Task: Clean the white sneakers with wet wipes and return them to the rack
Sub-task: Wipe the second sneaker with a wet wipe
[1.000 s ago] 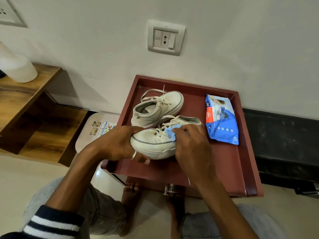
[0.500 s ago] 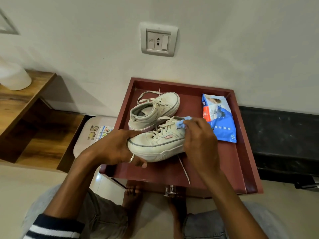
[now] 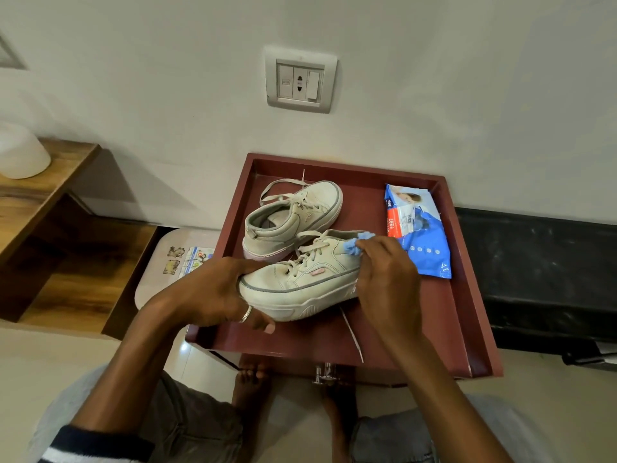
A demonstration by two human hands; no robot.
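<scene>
Sneaker [image 3: 300,282] of scuffed white leather clamped at its rounded toe by left hand [image 3: 213,292], right hand [image 3: 384,275] pinching crumpled blue wipe [image 3: 355,243] against the padded collar, glossy wipe packet [image 3: 417,228] just beyond that pinch.

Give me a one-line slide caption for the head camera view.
Left hand steadies a white sneaker on the red tray while the right hand rubs a blue wipe near its collar.

The near sneaker [image 3: 300,282] showed matt, scuffed leather-like uppers with cloth laces and a ribbed rubber sole, the wipe [image 3: 354,244] soft blue cloth, the wipes pack [image 3: 419,228] at the tray's far right corner glossy plastic film, the tray [image 3: 467,315] smooth semi-gloss maroon.
</scene>
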